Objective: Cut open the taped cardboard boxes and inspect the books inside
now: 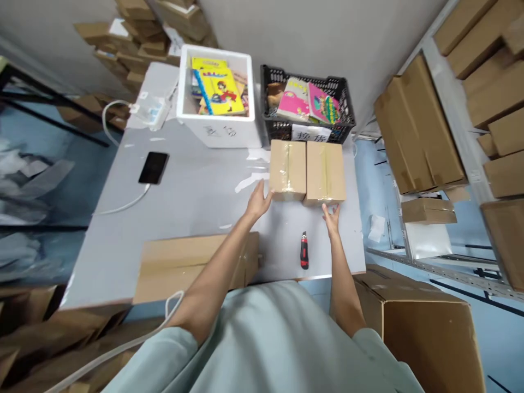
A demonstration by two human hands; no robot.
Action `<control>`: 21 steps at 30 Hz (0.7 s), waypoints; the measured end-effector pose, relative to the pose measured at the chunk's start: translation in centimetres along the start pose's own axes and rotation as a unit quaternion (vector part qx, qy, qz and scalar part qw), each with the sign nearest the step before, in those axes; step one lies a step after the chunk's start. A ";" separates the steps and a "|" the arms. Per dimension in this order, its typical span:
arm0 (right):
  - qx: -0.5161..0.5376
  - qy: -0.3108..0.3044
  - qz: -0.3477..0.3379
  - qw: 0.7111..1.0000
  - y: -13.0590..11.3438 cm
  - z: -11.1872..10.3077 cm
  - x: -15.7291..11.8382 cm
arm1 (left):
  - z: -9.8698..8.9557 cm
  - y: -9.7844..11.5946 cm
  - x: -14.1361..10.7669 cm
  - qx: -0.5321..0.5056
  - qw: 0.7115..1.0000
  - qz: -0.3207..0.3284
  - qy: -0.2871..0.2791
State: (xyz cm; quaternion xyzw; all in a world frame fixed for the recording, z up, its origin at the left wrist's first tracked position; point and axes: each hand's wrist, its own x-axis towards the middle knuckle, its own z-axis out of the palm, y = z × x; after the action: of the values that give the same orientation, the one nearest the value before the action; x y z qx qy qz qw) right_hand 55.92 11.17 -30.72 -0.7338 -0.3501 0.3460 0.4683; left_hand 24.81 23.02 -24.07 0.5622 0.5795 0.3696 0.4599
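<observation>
Two taped cardboard boxes stand side by side on the grey table [196,191], the left box [287,166] and the right box [325,169]. My left hand [258,202] is at the near left corner of the left box, thumb and fingers apart. Below the near face of the right box, my right hand [331,217] has its fingers spread, the tips at or close to the box's lower edge. Neither hand has its fingers wrapped round anything. A red and black box cutter [304,251] lies between my forearms.
Behind the boxes stand a white foam bin [221,131] and a black crate [282,131], both with books. A phone [153,167] on a cable lies left. A long carton [176,267] lies at the front edge, an open carton [426,327] at lower right. Shelves [462,109] rise on the right.
</observation>
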 end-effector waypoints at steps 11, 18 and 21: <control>-0.322 -0.058 0.109 0.939 6.1 3.3 -17.3 | -19.0 -9.7 -21.5 0.151 0.972 -0.016 0.182; -0.343 -0.053 0.057 0.936 -0.6 6.4 -18.4 | -26.7 -16.0 -23.9 0.136 0.985 0.019 0.108; -0.276 -0.069 0.000 0.959 -5.0 8.4 -19.7 | -28.2 -17.1 -23.4 0.096 0.993 0.059 0.038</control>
State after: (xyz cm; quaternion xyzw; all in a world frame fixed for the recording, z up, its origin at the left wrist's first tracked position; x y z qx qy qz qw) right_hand 37.82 -0.03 -25.22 -0.8088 -0.4634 0.2857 0.2225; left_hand -8.59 0.66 -28.93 0.6220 0.5954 0.3601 0.3590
